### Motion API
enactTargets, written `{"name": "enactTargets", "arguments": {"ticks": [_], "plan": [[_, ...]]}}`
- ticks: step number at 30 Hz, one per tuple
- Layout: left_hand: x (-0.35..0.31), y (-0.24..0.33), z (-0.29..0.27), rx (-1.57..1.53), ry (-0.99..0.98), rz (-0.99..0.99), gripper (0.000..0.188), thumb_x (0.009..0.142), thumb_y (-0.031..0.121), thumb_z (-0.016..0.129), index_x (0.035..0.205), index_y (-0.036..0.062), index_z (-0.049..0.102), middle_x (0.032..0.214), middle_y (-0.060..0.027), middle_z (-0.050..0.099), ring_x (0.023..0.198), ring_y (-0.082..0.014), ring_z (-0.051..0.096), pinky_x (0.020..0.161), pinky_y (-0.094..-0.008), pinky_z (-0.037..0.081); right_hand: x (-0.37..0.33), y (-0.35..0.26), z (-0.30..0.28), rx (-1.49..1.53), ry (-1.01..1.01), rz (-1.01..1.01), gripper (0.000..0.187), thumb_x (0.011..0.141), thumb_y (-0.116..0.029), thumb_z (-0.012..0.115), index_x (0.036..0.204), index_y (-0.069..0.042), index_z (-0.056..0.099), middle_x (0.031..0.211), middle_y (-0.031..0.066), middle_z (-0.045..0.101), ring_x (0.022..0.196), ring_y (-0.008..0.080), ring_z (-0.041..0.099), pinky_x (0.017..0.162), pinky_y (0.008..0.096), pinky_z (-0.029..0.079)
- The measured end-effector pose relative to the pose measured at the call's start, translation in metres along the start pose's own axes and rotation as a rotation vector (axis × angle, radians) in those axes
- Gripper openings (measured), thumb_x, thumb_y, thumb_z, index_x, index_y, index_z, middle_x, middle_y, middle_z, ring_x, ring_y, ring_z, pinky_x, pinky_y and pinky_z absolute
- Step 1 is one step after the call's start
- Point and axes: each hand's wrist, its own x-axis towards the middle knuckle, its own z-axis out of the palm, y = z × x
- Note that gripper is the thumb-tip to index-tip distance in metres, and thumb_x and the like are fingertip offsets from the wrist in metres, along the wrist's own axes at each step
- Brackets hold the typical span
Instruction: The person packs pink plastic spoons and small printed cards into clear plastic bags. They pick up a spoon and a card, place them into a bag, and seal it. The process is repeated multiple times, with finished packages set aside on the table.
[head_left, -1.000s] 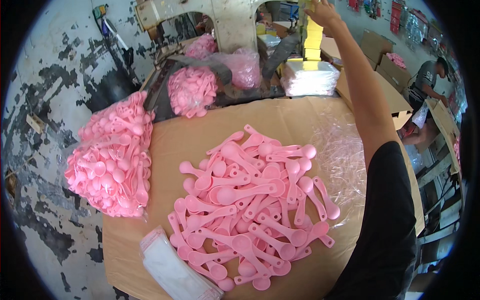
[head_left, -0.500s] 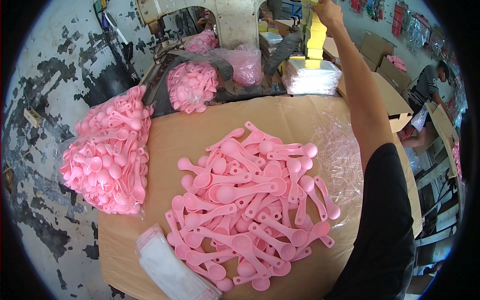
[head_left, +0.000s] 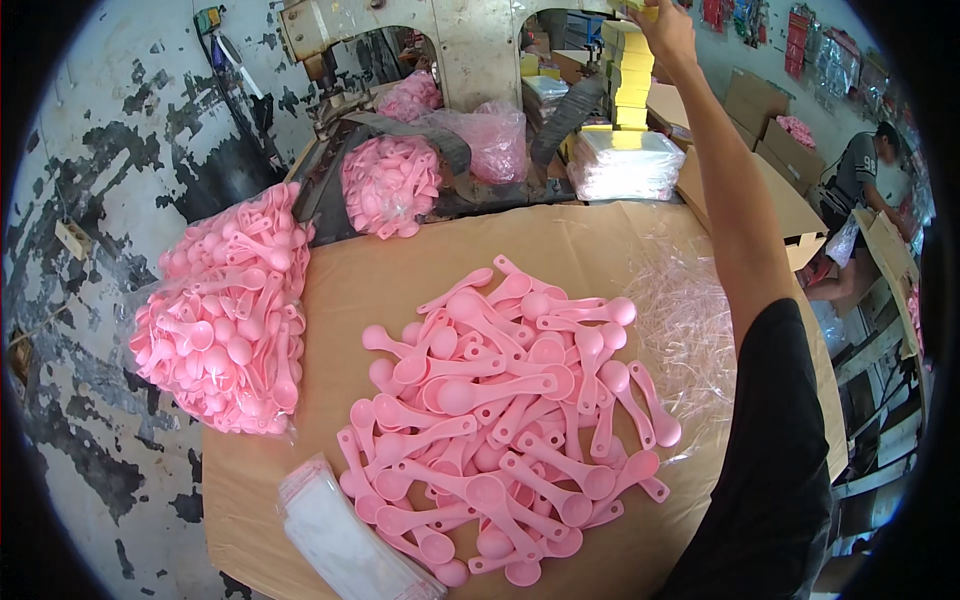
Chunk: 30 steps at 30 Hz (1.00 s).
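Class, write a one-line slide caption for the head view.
Right hand up by a yellow stack, beyond pink spoons heaped on brown paper.

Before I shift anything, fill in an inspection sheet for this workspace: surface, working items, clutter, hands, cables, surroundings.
Surface: brown sheet, lightly creased.
Working items: heap of loose pink spoons; stack of yellow pieces at the back; flat clear bags at lower left.
Clutter: crinkled clear plastic right of the heap; large bag of pink spoons at left.
Hands: right hand raised, fingers at a yellow piece near the picture's top edge, grip unclear; left hand not in view.
Cables: none identifiable with certainty.
Surroundings: metal frame behind, peeling wall left, co-worker at far right.
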Motion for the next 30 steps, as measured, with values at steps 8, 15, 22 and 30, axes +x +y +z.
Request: {"name": "enactTargets", "arguments": {"ticks": [8, 15, 22, 30], "plan": [[0.001, 0.008, -0.009, -0.014, 0.016, 0.095, 0.025, 0.071, -0.006, 0.056, 0.095, -0.0007, 0.060, 0.071, -0.0135, 0.060, 0.062, -0.0285, 0.059, 0.057, -0.0373, 0.049, -0.028, -0.064, -0.143, 0.317, -0.239, -0.237, 0.030, 0.083, -0.017, 0.073, 0.099, -0.001, 0.053, 0.083, 0.0160, 0.068, 0.079, 0.0227, 0.067, 0.070, 0.0376, 0.053], [-0.035, -0.001, 0.001, -0.089, 0.045, 0.127, 0.023, 0.075, 0.005, 0.067, 0.098, 0.0026, 0.063, 0.076, -0.0144, 0.063, 0.063, -0.0275, 0.060, 0.059, -0.0419, 0.050, -0.183, -0.112, -0.281, 0.682, -0.963, -0.324, 0.022, 0.090, -0.011, 0.065, 0.110, -0.006, 0.056, 0.097, 0.0008, 0.060, 0.090, 0.0096, 0.059, 0.077, 0.0270, 0.048], [0.050, 0.058, -0.009, -0.225, 0.222, -0.004, 0.070, 0.069, 0.020, 0.085, 0.126, -0.0028, 0.051, 0.113, -0.0169, 0.061, 0.094, -0.0299, 0.063, 0.085, -0.0383, 0.050, -0.302, -0.146, -0.363, 0.797, -1.423, -0.403, 0.022, 0.083, -0.009, 0.067, 0.100, -0.004, 0.054, 0.082, 0.0069, 0.061, 0.064, 0.0183, 0.061, 0.061, 0.0296, 0.050], [0.055, 0.062, -0.005, -1.063, -0.073, -0.592, 0.048, 0.088, 0.009, 0.068, 0.129, -0.0029, 0.047, 0.121, -0.0163, 0.060, 0.106, -0.0173, 0.059, 0.091, -0.0297, 0.047, -0.340, -0.136, -0.380, 0.635, -1.841, 0.330, 0.042, 0.089, -0.033, 0.066, 0.115, -0.006, 0.049, 0.089, 0.0157, 0.065, 0.087, 0.0270, 0.067, 0.081, 0.0424, 0.050]]}}
